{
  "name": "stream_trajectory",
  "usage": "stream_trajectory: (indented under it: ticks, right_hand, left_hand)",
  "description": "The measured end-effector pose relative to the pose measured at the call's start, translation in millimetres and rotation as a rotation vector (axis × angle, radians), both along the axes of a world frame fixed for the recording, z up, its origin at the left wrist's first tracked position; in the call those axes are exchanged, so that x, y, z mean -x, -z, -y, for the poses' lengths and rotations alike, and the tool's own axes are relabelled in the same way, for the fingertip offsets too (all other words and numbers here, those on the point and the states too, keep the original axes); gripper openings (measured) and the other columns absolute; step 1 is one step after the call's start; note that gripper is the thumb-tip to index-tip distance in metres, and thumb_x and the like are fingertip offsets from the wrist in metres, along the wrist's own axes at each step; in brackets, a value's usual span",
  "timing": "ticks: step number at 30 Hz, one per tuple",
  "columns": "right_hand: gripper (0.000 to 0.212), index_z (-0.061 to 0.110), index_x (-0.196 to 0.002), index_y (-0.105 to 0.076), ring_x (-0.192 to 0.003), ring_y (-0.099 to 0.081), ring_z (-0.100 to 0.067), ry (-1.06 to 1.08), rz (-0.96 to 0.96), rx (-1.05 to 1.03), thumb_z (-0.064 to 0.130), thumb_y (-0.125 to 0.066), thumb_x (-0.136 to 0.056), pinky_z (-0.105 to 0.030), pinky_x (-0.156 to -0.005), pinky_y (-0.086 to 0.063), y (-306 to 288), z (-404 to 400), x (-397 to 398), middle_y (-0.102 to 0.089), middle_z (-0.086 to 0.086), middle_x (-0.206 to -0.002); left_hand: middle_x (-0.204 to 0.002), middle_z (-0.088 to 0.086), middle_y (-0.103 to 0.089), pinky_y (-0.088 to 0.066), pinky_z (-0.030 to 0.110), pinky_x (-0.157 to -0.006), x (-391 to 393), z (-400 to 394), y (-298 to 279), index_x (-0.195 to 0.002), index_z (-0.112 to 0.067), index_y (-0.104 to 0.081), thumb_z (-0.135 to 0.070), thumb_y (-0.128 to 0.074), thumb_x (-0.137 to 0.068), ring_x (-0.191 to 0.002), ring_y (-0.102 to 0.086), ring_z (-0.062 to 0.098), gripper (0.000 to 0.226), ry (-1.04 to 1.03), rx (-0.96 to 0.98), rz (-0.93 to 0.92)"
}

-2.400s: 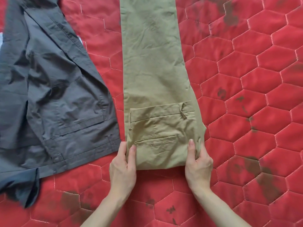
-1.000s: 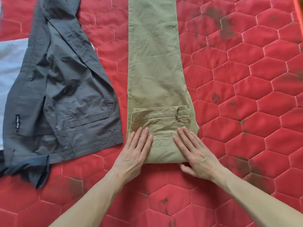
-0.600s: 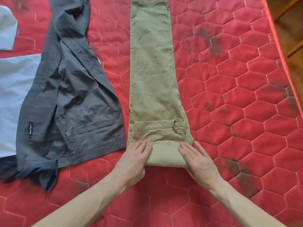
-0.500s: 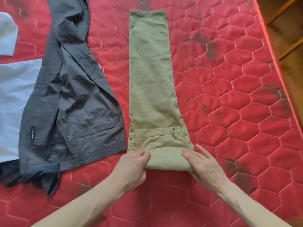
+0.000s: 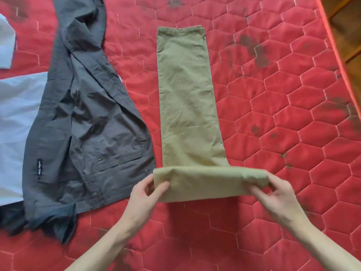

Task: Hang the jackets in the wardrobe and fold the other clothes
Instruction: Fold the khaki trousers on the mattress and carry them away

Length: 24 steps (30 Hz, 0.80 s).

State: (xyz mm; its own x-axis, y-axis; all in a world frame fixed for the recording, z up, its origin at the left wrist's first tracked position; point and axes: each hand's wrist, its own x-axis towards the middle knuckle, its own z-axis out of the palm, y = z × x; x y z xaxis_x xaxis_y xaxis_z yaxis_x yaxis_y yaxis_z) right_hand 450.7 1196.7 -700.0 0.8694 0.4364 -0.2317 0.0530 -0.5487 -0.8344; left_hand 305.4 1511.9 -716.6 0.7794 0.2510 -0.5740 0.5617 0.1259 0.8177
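Now a thicker roll of trousers between both hands.

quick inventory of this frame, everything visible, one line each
trousers: 1, khaki, middle of the mattress, near end rolled or folded up into a thick band
jacket: 1, dark grey, left of the trousers, spread open
pale garment: 1 or 2 pieces, light blue-white, far left, partly under the jacket
mattress: 1, red quilted, dark stains, under everything
wooden floor: brown, top right corner
left hand: 1, holds the band's left end
right hand: 1, holds the band's right end
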Motion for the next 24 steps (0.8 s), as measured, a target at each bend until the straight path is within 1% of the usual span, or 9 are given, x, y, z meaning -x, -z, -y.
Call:
stream_trajectory:
  ticks: [2,4,7,11,14,16,19,22,24]
  right_hand:
    - [0.011,0.039,-0.098,-0.071,-0.074,-0.06,0.002,0.092,-0.038,-0.012,0.044,-0.077,-0.091,-0.017,-0.069,-0.049,8,-18,-5,-0.069,0.015,-0.078]
    - [0.011,0.049,-0.097,-0.066,-0.072,-0.06,0.003,0.123,-0.048,0.017,0.057,-0.067,-0.091,-0.011,-0.066,-0.045,20,-35,-11,-0.068,0.02,-0.078]
    - [0.027,0.048,-0.103,-0.061,-0.079,-0.064,0.002,0.161,-0.056,0.073,0.069,-0.052,-0.089,-0.012,-0.067,-0.046,38,-52,-25,-0.071,0.018,-0.089]
    - [0.035,0.036,-0.115,-0.062,-0.088,-0.066,0.004,0.186,-0.075,0.086,0.064,-0.05,-0.098,-0.013,-0.074,-0.046,65,-62,-42,-0.073,0.019,-0.091]
    - [0.028,0.017,-0.093,-0.055,-0.069,-0.05,-0.006,0.224,-0.056,0.074,0.042,-0.057,-0.105,-0.035,-0.07,-0.044,83,-65,-51,-0.054,0.015,-0.072]
    - [0.033,0.016,-0.084,-0.044,-0.062,-0.037,-0.008,0.245,-0.029,0.074,0.035,-0.058,-0.106,-0.039,-0.065,-0.038,89,-68,-54,-0.039,0.012,-0.065]
    - [0.031,0.024,-0.083,-0.039,-0.057,-0.039,-0.009,0.241,-0.012,0.115,0.037,-0.053,-0.108,-0.04,-0.062,-0.037,98,-75,-56,-0.044,0.012,-0.062]
    - [0.028,0.019,-0.093,-0.041,-0.072,-0.06,-0.036,0.233,-0.051,0.242,0.04,-0.041,-0.111,-0.048,-0.067,-0.041,108,-81,-56,-0.059,0.001,-0.069]
    - [0.03,0.015,-0.097,-0.041,-0.081,-0.062,-0.048,0.233,-0.037,0.309,0.042,-0.037,-0.111,-0.05,-0.068,-0.041,113,-84,-58,-0.064,-0.014,-0.077]
  left_hand:
    - [-0.117,-0.01,-0.077,-0.05,0.012,-0.09,-10,8,7,-0.122,-0.03,-0.071,-0.03,-0.061,-0.103,-0.111,-0.069,0.002,0.022,-0.091,-0.036,-0.003]
    - [-0.127,-0.007,-0.073,-0.049,0.022,-0.105,-20,13,16,-0.132,-0.024,-0.064,-0.033,-0.056,-0.107,-0.122,-0.065,0.005,0.028,-0.162,-0.072,-0.01]
    - [-0.148,-0.001,-0.06,-0.037,0.034,-0.121,-32,16,25,-0.15,-0.015,-0.051,-0.053,-0.054,-0.097,-0.141,-0.051,0.009,0.066,-0.199,-0.094,-0.039]
    - [-0.127,-0.013,-0.07,-0.045,0.017,-0.102,-38,16,38,-0.136,-0.024,-0.058,-0.05,-0.05,-0.088,-0.122,-0.061,-0.001,0.055,-0.182,-0.09,0.014]
    - [-0.121,-0.018,-0.067,-0.042,0.009,-0.095,-38,15,50,-0.129,-0.03,-0.053,-0.035,-0.05,-0.093,-0.113,-0.059,-0.011,0.037,-0.098,-0.162,-0.013]
    - [-0.116,-0.022,-0.068,-0.042,0.007,-0.092,-40,12,60,-0.127,-0.028,-0.051,-0.035,-0.05,-0.098,-0.111,-0.06,-0.01,0.029,-0.042,-0.23,-0.022]
    - [-0.108,-0.024,-0.068,-0.045,0.013,-0.084,-46,6,76,-0.118,-0.027,-0.047,-0.029,-0.049,-0.109,-0.1,-0.064,-0.007,0.009,0.01,-0.342,-0.027]
    - [-0.079,-0.005,-0.068,-0.04,0.035,-0.069,-58,8,91,-0.107,-0.033,-0.038,-0.022,-0.048,-0.109,-0.078,-0.067,0.012,0.015,0.004,-0.47,-0.077]
    - [-0.08,0.009,-0.068,-0.039,0.041,-0.068,-65,15,99,-0.108,-0.028,-0.036,-0.023,-0.046,-0.108,-0.081,-0.066,0.038,0.011,-0.032,-0.556,-0.129]
